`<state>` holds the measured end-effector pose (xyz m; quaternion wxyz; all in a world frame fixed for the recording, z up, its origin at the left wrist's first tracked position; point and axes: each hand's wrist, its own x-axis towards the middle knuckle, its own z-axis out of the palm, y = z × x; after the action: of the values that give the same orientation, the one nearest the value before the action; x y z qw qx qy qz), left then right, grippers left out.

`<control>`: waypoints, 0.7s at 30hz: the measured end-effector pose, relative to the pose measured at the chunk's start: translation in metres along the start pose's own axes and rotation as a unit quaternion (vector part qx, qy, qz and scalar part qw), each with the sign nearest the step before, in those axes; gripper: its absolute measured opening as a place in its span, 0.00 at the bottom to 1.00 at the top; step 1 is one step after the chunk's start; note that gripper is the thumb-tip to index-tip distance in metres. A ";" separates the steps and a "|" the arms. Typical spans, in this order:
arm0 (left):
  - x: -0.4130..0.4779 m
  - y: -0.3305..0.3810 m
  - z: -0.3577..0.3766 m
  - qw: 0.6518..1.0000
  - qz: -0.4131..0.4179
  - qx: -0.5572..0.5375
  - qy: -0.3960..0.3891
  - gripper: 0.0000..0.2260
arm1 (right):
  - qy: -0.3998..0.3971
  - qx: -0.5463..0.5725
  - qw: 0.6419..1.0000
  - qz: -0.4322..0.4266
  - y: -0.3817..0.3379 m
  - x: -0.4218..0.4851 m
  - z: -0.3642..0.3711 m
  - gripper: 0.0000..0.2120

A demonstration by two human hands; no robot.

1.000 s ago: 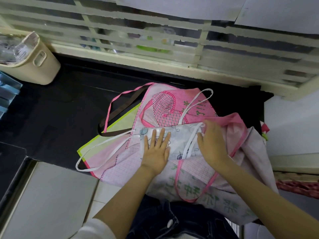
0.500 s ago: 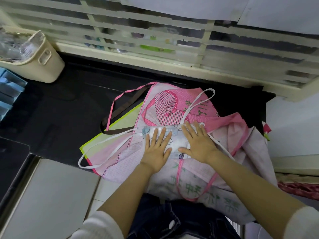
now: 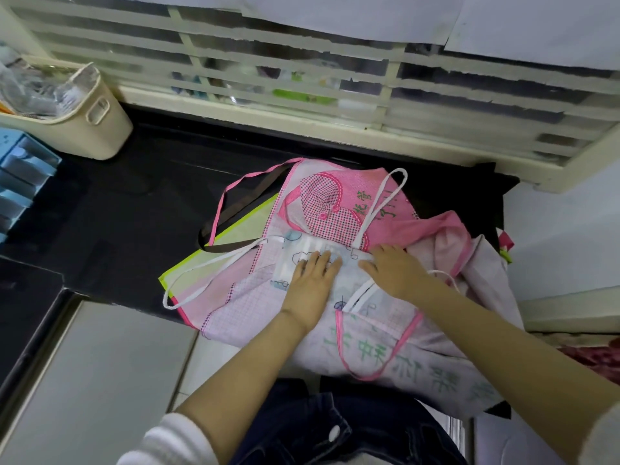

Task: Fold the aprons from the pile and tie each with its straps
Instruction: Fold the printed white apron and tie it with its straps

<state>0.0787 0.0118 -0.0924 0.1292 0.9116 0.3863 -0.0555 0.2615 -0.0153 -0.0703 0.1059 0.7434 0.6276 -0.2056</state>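
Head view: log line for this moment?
left hand: flat on white apron | right hand: same | straps: untied | stage: folding

you're wearing soft white: l sleeve (image 3: 174, 441) bunched up thick near the elbow, r sleeve (image 3: 602, 431) only a pale blur at frame edge. l hand (image 3: 312, 280) and r hand (image 3: 396, 271) bare. dark blue denim jeans (image 3: 295, 421) w/ a round pale button (image 3: 333, 433).

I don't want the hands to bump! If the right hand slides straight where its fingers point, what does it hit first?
Probably the left hand. The right hand lies flat on the white apron, fingers aimed sideways at the left hand's fingertips, only a little cloth between them.
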 end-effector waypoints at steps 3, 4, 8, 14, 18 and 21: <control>-0.009 0.012 0.004 1.000 0.001 -0.008 0.030 0.33 | -0.003 0.040 0.999 0.008 0.004 -0.004 0.007 0.23; -0.012 0.014 0.007 1.000 0.004 -0.021 0.007 0.32 | 0.000 0.050 0.999 0.007 0.005 -0.006 0.008 0.23; -0.022 0.016 0.011 0.998 -0.010 -0.044 -0.034 0.26 | -0.008 0.129 0.991 0.030 0.004 -0.012 0.002 0.25; -0.039 0.011 0.019 0.996 0.021 -0.087 0.016 0.23 | -0.098 0.125 0.987 0.027 -0.018 -0.035 0.004 0.22; -0.053 0.002 0.030 0.994 0.081 -0.071 0.007 0.26 | -0.104 0.130 0.986 0.020 -0.027 -0.064 0.022 0.20; -0.061 -0.006 0.034 0.989 0.120 -0.090 -0.011 0.25 | -0.099 0.148 0.982 0.056 -0.027 -0.074 0.029 0.20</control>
<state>0.0318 -0.0353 -0.1145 0.2207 0.9352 0.2764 -0.0150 0.2209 -0.0877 -0.0611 0.0679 0.7611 0.5339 -0.3621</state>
